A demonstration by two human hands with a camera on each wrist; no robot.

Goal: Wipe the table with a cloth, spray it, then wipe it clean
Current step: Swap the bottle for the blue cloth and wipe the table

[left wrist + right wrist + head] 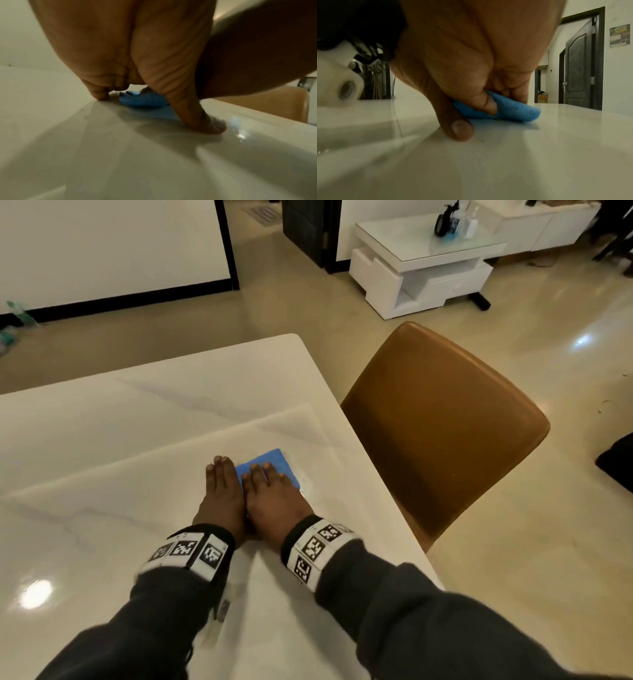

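A folded blue cloth point(274, 462) lies on the white marble table point(137, 422) near its right edge. My right hand point(270, 494) presses flat on the cloth with straight fingers. In the right wrist view the cloth point(513, 111) bulges up around the fingers while the thumb point(460, 128) rests on the tabletop. My left hand point(221, 487) lies flat on the table right beside the right hand, against the cloth's left edge. In the left wrist view the cloth point(142, 100) shows beyond the palm, and the thumb point(211, 127) touches the table. Wet shine point(240, 135) sits next to it.
A brown leather chair point(442, 433) stands tight against the table's right edge. Across the floor a low white cabinet point(421, 268) carries some bottles point(471, 224). The table stretches away to the left and far side.
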